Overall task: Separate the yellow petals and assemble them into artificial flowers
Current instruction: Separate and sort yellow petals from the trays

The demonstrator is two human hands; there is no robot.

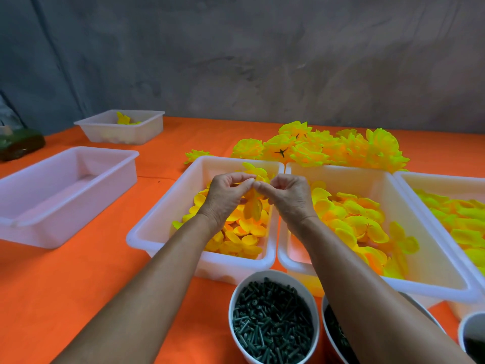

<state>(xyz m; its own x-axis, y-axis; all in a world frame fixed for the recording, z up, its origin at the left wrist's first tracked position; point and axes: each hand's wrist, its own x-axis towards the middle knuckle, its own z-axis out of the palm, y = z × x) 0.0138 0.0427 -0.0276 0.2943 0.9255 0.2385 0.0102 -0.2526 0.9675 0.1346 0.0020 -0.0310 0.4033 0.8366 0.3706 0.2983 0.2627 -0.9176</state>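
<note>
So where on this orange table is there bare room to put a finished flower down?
Bare orange cloth lies between the empty white plastic tray and the petal-filled white tray, and at front left. The right is crowded: petal trays, the yellow flower pile, the white bowl of green stems.

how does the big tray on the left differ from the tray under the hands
The left tray looks empty; the tray under the hands holds loose yellow petals. The left tray stands apart; the other touches a neighbouring tray. Both are white plastic.
</note>
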